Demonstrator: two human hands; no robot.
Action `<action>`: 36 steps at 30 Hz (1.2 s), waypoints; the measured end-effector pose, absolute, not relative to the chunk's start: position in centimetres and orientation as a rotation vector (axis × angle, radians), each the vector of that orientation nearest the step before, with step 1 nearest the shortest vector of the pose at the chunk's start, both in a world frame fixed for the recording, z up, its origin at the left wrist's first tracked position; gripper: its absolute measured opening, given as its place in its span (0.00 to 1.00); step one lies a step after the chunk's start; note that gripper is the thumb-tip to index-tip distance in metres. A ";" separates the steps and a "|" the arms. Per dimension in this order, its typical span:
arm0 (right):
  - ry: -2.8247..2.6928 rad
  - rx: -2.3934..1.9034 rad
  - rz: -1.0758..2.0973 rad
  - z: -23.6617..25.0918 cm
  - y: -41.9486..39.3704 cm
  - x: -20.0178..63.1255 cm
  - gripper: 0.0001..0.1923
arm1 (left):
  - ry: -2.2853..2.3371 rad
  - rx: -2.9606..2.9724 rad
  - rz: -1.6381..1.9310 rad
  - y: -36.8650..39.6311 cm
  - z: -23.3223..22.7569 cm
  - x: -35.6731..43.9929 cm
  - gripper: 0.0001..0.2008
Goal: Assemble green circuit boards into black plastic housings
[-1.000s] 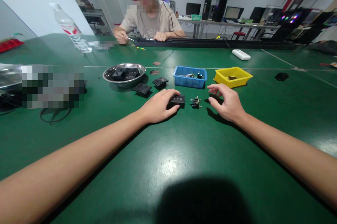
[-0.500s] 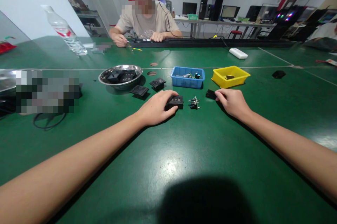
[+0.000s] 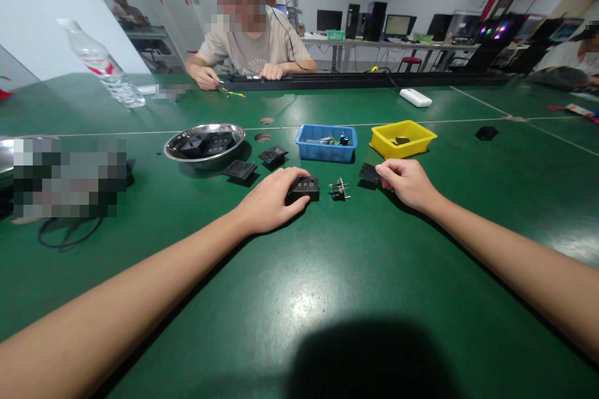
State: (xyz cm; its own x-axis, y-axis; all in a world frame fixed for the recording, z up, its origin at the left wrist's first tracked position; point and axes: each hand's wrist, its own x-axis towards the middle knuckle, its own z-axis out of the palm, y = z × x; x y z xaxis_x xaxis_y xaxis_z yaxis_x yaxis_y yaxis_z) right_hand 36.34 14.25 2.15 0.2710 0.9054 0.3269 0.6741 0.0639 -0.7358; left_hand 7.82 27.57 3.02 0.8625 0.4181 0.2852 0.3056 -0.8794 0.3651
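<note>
Resting on the green counter (image 3: pixel 327 274), left hand (image 3: pixel 269 199) covers a black socket block (image 3: pixel 305 187), fingers curled on its top. Right hand (image 3: pixel 406 182), at 3 o'clock of a pronged plug part (image 3: pixel 337 188), pinches a flat black piece (image 3: pixel 369 173); yellow tray (image 3: pixel 423 140) at 12 o'clock of it.

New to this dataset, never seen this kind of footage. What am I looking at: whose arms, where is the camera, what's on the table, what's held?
One camera, worn on a person's head, looking forward and down; the two bare arms are that person's own. The left hand rests on a black socket module on the green table. The right hand pinches a small flat black part. Between them lies a small pronged part. Behind: a steel bowl, a blue bin, a yellow bin. Another person sits opposite.
</note>
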 end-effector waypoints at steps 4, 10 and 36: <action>-1.491 -1.645 0.327 2.2 14.2 36.4 0.23 | 0.548 2.724 0.516 27.5 3.1 7.8 0.19; -1.364 -1.564 0.351 1.9 14.3 36.1 0.19 | 0.585 2.707 0.507 27.4 3.1 7.7 0.19; -1.271 -1.441 0.301 1.1 14.7 36.0 0.11 | 0.579 2.685 0.518 27.4 3.3 7.7 0.18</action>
State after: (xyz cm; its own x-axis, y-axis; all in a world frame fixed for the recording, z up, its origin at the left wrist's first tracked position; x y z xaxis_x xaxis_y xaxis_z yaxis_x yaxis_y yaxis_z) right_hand 36.00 14.71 1.09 0.3844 0.8052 0.4515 0.5169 0.2175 -0.8280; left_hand 7.70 27.36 3.25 0.8501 0.4491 0.2751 0.3235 -0.8574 0.4003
